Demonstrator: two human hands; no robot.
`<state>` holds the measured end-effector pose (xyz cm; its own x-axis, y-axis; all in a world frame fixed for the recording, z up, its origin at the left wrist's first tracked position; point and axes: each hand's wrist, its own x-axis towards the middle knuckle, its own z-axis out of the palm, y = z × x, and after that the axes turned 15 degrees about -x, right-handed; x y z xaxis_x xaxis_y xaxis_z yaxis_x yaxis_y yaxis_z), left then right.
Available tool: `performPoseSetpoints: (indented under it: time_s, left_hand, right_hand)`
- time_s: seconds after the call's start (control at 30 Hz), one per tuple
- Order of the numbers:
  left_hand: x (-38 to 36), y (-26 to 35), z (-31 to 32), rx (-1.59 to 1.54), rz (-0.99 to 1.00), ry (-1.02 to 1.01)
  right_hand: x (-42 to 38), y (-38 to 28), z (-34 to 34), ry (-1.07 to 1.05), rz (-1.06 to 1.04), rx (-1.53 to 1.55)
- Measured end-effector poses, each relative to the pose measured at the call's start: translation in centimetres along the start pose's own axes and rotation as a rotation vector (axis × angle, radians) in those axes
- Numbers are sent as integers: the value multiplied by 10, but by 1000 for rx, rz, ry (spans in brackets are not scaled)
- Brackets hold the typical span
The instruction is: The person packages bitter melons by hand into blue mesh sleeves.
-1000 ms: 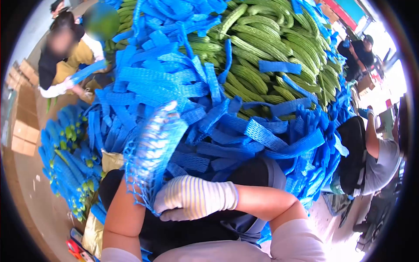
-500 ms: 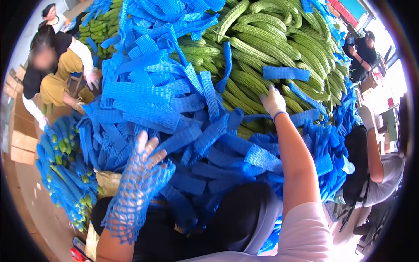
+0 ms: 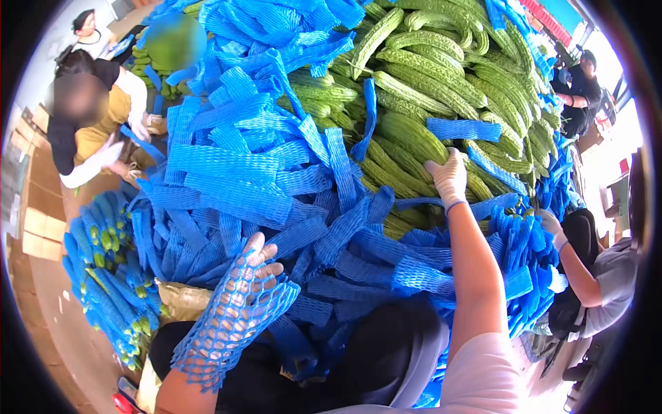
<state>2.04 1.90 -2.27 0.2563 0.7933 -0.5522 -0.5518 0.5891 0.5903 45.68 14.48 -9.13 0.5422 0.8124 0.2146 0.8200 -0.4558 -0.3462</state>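
Blue foam net spreads over my left hand (image 3: 241,303), from the wrist to the base of the fingers; the gloved fingertips poke out of it, apart. My right hand (image 3: 449,178), in a white glove, is on the pile of green bitter melons, its fingers round the lower end of one melon (image 3: 414,136). A flat blue net sleeve (image 3: 463,130) lies just above that hand. Between my hands and toward the left lies a large heap of blue net sleeves (image 3: 234,165).
Netted melons (image 3: 114,276) are stacked at the left. Two people (image 3: 86,103) are at the upper left. At the right, a co-worker's gloved hand (image 3: 552,226) touches the blue nets, and another person (image 3: 583,90) is farther back. Cardboard boxes (image 3: 43,221) stand far left.
My right hand has closed on a melon, whose upper end now lies raised over the others. My left hand has shifted slightly right and down. The right co-worker's hand has come down to the nets.
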Motion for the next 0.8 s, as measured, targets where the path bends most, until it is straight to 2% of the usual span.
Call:
performPoseSetpoints:
  time_s: [0.03,0.07,0.1,0.13,0.17,0.2,0.27,0.3,0.33,0.37,0.4,0.43,0.47,0.53,0.57,0.6,0.67,0.73,0.8]
  left_hand:
    - [-3,8,1,-42,-149,46]
    - [-8,9,4,-53,-139,34]
    - [-15,6,7,-19,-75,-47]
    - [-23,6,9,16,-7,-124]
    - [-28,5,6,137,55,-228]
    - [-21,0,-3,52,54,-292]
    - [-39,5,21,145,178,-186]
    - [-46,6,31,199,248,-147]
    - [-39,8,22,726,327,-284]
    - [-31,11,13,1631,610,-306]
    - [-23,13,4,2066,918,-315]
    - [-21,14,3,1961,1071,-338]
    - [-22,17,1,1813,1075,-366]
    - [-18,19,1,1332,964,-411]
    - [-16,21,2,1069,877,-419]
    - [-15,18,1,881,823,-411]
    - [-11,16,-2,525,742,-364]
    - [-6,10,-7,277,702,-316]
    - [-3,2,-17,160,692,-286]
  right_hand:
    - [-7,-2,-16,-14,26,52]
    - [-14,-2,-32,-28,49,103]
    - [-21,0,-50,-157,107,307]
    - [-37,-3,-66,-148,88,303]
    - [-57,-8,-81,-247,103,583]
    - [-77,-14,-95,-356,115,862]
    - [-108,-20,-117,-632,-64,1034]
    - [-126,-33,-131,-697,-131,1050]
    - [-141,-49,-145,-741,-156,1088]
    - [-147,-57,-151,-825,-200,1091]
    - [-152,-64,-157,-905,-242,1091]
    - [-159,-75,-165,-938,-277,1087]
    - [-162,-83,-168,-938,-285,1087]
    - [-166,-95,-175,-957,-285,1090]
    - [-175,-105,-172,-1001,-129,1392]
    - [-172,-107,-156,-1186,-194,1711]
    - [-199,-133,-144,-1033,9,1760]
    - [-232,-163,-126,-967,-236,1570]
    - [-262,-191,-116,-874,-388,1434]
